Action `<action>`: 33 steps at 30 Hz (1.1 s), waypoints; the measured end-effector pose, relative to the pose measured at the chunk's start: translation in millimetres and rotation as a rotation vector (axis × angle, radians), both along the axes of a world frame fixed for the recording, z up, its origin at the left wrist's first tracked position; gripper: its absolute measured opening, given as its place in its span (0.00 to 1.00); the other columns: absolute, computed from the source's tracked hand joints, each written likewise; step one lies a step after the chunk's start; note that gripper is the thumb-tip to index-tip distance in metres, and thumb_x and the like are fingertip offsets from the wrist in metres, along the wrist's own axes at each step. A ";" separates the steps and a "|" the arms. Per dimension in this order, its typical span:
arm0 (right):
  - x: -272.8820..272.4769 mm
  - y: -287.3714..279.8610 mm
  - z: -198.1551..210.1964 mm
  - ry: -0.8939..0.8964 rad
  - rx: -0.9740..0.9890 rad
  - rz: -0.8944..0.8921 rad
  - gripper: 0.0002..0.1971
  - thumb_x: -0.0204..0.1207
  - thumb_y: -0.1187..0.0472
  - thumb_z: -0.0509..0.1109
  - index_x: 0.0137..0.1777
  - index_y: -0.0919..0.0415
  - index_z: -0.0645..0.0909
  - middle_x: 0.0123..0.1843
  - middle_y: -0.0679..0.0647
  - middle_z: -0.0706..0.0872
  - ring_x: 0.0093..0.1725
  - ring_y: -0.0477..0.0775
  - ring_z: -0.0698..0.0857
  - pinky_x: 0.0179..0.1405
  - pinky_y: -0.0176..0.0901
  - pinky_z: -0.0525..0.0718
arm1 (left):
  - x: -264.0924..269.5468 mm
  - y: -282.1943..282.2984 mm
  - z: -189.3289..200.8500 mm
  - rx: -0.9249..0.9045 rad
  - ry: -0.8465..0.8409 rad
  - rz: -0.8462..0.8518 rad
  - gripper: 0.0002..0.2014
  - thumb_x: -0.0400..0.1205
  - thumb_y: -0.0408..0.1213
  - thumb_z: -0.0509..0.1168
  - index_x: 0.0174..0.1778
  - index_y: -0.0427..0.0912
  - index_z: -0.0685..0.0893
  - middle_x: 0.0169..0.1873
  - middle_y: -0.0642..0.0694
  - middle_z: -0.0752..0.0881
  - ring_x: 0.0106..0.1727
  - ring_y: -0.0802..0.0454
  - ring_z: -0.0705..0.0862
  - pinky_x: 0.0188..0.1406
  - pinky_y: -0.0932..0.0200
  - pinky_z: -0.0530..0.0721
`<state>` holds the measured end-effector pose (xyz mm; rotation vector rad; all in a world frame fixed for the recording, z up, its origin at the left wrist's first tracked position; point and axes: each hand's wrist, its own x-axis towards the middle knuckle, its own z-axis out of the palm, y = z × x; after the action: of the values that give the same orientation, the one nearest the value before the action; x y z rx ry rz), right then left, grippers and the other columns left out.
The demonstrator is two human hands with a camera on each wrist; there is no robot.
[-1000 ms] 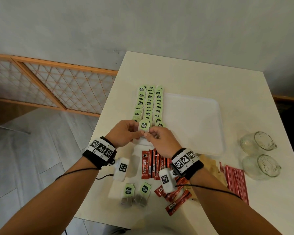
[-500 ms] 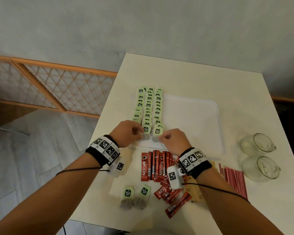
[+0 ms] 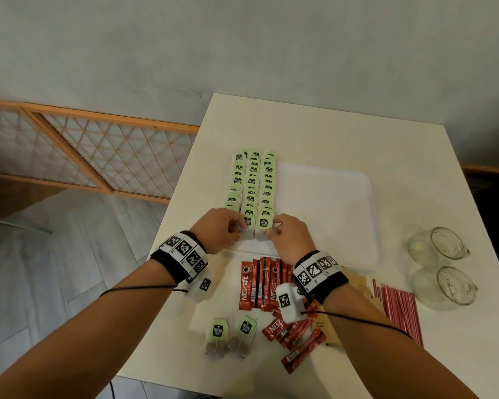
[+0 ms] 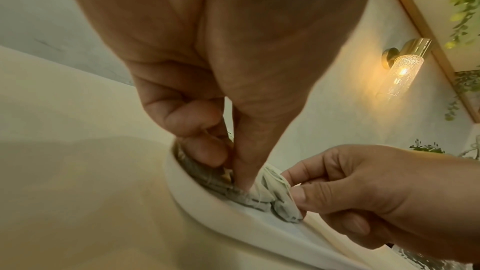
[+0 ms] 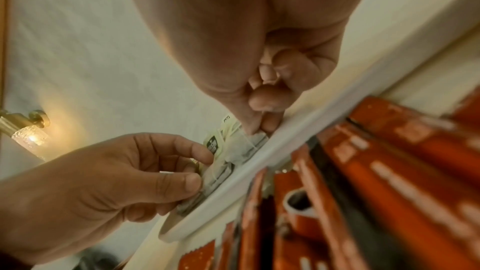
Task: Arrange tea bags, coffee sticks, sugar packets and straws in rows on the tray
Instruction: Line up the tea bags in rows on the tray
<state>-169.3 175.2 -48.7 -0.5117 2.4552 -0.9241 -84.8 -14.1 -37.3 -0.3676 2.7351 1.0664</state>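
green-tagged tea bags [image 3: 252,187] fill three rows at the tray's [image 3: 343,197] left edge. a second ago both hands shared one bag; now the left hand [image 3: 219,230] and right hand [image 3: 285,234] each pinch a front bag, seating it. coffee sticks [image 3: 260,285] wait on the worktop [image 3: 314,131].

Tea bags [image 3: 252,185]: green-tagged, three overlapping rows along left side of white tray [image 3: 329,203]; two more [image 3: 231,334] loose on table.
Coffee sticks [image 3: 260,286]: red, beside tray's near edge.
Straws [image 3: 398,309]: red, bundled, right.
Sugar packets [image 3: 357,283]: brown, partly hidden.
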 end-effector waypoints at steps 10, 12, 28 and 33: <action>2.5 4.2 -3.1 -0.030 -0.040 -0.019 0.30 0.77 0.51 0.78 0.75 0.53 0.69 0.35 0.47 0.87 0.36 0.48 0.87 0.42 0.43 0.85 | 1.3 1.1 1.4 -0.019 0.023 -0.002 0.10 0.78 0.31 0.72 0.53 0.47 0.89 0.40 0.52 0.87 0.43 0.54 0.85 0.48 0.64 0.83; 2.4 0.3 -4.9 -0.019 -0.023 -0.043 0.30 0.76 0.49 0.79 0.73 0.52 0.69 0.34 0.46 0.85 0.36 0.50 0.85 0.46 0.53 0.88 | 1.3 2.0 1.7 -0.027 0.020 -0.008 0.10 0.78 0.31 0.73 0.53 0.47 0.89 0.40 0.52 0.87 0.43 0.54 0.85 0.48 0.62 0.84; 6.7 3.4 12.5 -0.014 -0.020 -0.054 0.28 0.76 0.41 0.76 0.69 0.51 0.71 0.41 0.47 0.87 0.42 0.49 0.87 0.50 0.52 0.87 | 8.4 3.8 12.0 -0.040 0.008 -0.026 0.09 0.80 0.40 0.74 0.56 0.50 0.87 0.41 0.54 0.86 0.40 0.60 0.83 0.42 0.70 0.78; 24.2 18.6 33.1 0.007 -0.107 0.024 0.12 0.81 0.43 0.72 0.57 0.47 0.79 0.42 0.44 0.87 0.41 0.40 0.84 0.42 0.41 0.80 | 31.7 10.6 34.2 -0.063 0.010 -0.078 0.09 0.82 0.49 0.71 0.55 0.52 0.86 0.39 0.56 0.86 0.37 0.63 0.82 0.41 0.67 0.80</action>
<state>-145.1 193.8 -15.6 -0.5810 2.4098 -1.0492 -53.1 -3.6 -3.1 -0.2634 2.7726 0.9668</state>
